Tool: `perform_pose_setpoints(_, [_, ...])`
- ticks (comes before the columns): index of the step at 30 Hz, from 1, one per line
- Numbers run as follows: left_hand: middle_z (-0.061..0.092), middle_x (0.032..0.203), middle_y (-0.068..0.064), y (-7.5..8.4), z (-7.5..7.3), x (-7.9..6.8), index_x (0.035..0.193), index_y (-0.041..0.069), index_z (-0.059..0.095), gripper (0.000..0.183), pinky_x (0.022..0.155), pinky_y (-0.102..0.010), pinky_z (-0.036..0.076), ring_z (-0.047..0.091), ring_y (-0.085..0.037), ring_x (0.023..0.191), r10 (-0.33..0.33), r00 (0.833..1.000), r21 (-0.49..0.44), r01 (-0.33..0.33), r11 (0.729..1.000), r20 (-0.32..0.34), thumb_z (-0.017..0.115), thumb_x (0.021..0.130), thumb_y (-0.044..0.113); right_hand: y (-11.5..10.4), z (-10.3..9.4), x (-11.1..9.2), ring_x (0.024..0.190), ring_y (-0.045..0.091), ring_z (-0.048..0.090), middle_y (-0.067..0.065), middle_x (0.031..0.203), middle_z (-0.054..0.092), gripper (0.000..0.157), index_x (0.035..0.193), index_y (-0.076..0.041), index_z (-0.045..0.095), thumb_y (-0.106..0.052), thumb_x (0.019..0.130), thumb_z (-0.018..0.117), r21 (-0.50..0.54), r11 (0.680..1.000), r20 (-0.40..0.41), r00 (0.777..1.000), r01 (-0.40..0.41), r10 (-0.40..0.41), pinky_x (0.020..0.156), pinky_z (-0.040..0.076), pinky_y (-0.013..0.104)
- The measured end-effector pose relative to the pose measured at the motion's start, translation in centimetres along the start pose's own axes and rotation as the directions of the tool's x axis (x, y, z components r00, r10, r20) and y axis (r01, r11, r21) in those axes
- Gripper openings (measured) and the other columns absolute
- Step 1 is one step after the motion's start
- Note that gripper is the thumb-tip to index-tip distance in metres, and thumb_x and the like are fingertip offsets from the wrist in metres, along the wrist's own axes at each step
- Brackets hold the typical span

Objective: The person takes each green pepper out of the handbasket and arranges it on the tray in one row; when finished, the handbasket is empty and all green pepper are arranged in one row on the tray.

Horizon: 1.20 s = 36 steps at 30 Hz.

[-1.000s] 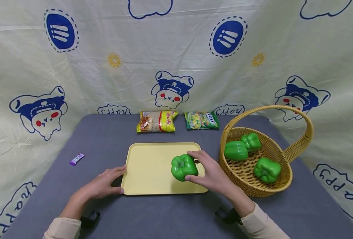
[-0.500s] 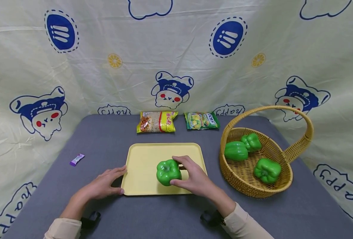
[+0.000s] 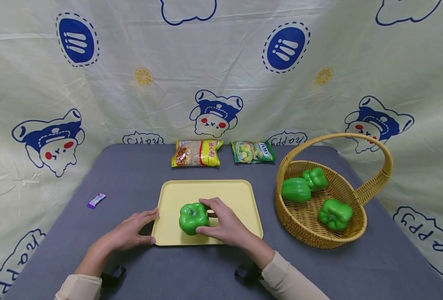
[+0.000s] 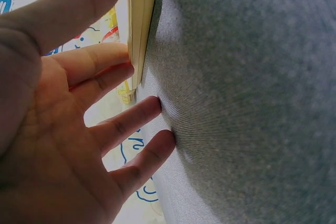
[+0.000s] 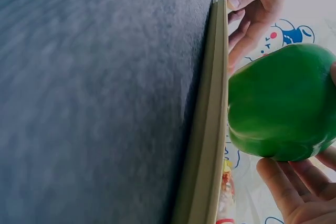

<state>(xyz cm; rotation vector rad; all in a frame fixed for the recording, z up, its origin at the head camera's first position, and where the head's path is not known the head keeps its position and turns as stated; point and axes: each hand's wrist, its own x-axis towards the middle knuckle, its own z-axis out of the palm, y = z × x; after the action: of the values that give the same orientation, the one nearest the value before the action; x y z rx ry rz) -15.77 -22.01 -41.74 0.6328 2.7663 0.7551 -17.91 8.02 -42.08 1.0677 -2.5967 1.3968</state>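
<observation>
A green bell pepper is over the left-middle part of the pale yellow tray. My right hand holds it from the right side, thumb in front and fingers behind. In the right wrist view the pepper sits right at the tray's edge, its stem side turned away. With fingers nearly straight, my left hand rests at the tray's left edge. The left wrist view shows its thumb and two fingers against the tray rim, while the other two fingertips touch the grey cloth.
Right of the tray stands a wicker basket with a tall handle, holding three green bell peppers. Behind the tray lie a yellow food packet and a green packet. A small purple wrapped snack lies at the left.
My right hand has carried the bell pepper leftward across the tray, from its right part to left of its middle. The left hand has stayed at the tray's left edge.
</observation>
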Motion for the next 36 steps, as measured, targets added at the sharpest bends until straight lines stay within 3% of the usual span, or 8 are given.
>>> perform_pose_setpoints(14, [0.042, 0.145, -0.019, 0.0, 0.0, -0.1, 0.137, 0.0, 0.046, 0.071, 0.097, -0.064, 0.034, 0.04, -0.045, 0.126, 0.018, 1.0, 0.002, -0.018, 1.0, -0.022, 0.074, 0.078, 0.028, -0.6, 2.2, 1.9, 0.113, 0.018, 0.057, 0.005, 0.125, 0.051, 0.07, 0.137, -0.009, 0.044, -0.03, 0.079, 0.076, 0.031, 0.997, 0.049, 0.996, -0.075, 0.074, 0.092, 0.05, 0.023])
perform_pose_setpoints(26, [0.04, 0.147, -0.017, 0.1, 0.0, -0.1, 0.139, 0.001, 0.044, 0.073, 0.097, -0.065, 0.034, 0.04, -0.043, 0.127, 0.003, 1.0, -0.005, -0.003, 1.0, -0.001, 0.074, 0.079, 0.03, -1.0, 3.6, 2.8, 0.116, 0.023, 0.057, 0.007, 0.128, 0.05, 0.071, 0.139, -0.006, 0.041, -0.031, 0.08, 0.074, 0.093, 0.985, 0.114, 0.985, -0.143, 0.132, 0.091, 0.05, 0.021])
perform_pose_setpoints(36, [0.041, 0.146, -0.017, -0.2, 0.0, 0.0, 0.136, 0.002, 0.048, 0.07, 0.096, -0.063, 0.036, 0.043, -0.041, 0.125, 0.011, 1.0, -0.004, -0.011, 1.0, -0.012, 0.075, 0.078, 0.031, -1.5, 4.6, 3.6, 0.115, 0.02, 0.057, 0.007, 0.127, 0.05, 0.072, 0.137, -0.007, 0.043, -0.033, 0.079, 0.075, 0.087, 0.988, 0.128, 0.985, -0.13, 0.118, 0.09, 0.05, 0.018])
